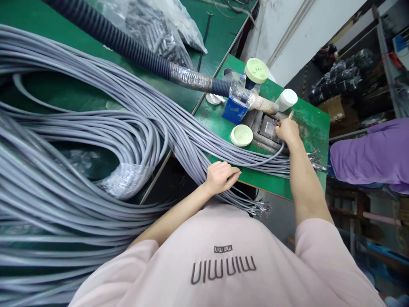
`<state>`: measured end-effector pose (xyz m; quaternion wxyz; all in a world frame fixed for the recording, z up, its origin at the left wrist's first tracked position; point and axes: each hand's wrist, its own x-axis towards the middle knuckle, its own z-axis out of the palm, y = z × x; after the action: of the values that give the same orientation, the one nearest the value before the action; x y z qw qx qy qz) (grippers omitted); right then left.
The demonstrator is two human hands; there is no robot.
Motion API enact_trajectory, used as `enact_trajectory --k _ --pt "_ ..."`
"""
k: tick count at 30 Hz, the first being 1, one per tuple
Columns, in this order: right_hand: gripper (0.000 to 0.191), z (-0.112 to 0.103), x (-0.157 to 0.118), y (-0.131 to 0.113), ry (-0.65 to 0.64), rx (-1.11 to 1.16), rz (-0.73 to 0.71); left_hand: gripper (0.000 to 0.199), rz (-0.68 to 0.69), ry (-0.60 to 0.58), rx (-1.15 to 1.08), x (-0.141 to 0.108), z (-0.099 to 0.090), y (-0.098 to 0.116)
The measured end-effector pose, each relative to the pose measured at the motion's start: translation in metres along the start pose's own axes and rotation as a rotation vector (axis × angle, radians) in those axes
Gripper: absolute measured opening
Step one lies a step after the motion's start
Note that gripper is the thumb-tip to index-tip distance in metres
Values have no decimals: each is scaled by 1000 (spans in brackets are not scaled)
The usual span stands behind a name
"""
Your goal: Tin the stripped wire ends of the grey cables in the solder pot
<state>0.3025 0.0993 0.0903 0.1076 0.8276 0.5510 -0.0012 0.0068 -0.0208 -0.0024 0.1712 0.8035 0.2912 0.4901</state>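
My right hand (pixel 288 130) is closed on the end of a grey cable (pixel 277 157), which bends from the bundle up to my fingers. It is over a solder pot (pixel 271 128) with a shiny square of metal in its middle; whether the wire tips touch the metal I cannot tell. My left hand (pixel 221 175) has its fingers curled beside the cable bundle (pixel 191 123), near the table's front edge; its palm is hidden. Stripped cable ends (pixel 316 161) with thin coloured wires lie to the right of my right wrist.
A ribbed black hose (pixel 128 44) ends at the pot. Around it are a blue box (pixel 235 110), an open tub (pixel 242 135), a green-lidded jar (pixel 256 70) and a white jar (pixel 287 99). Coiled grey cables (pixel 64 183) fill the left. A person in a purple top (pixel 372 151) is at the right.
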Motion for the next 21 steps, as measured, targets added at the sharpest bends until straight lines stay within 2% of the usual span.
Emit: enact_trajectory --k 4,8,10,14,17,21 --pt "27 -3 0 0 16 20 -7 4 23 2 13 0 0 0" --pt "17 -17 -17 11 128 159 -44 4 33 6 18 1 -1 0" --pt "18 -26 -35 17 143 390 -49 4 33 10 17 2 -1 0" --pt "25 -39 -88 22 60 947 -37 9 39 18 10 2 -2 0" --pt "27 -41 -126 21 22 1136 -62 9 43 18 9 2 -2 0" --pt "27 -40 -163 20 -14 1240 -96 5 26 -1 4 2 -4 0"
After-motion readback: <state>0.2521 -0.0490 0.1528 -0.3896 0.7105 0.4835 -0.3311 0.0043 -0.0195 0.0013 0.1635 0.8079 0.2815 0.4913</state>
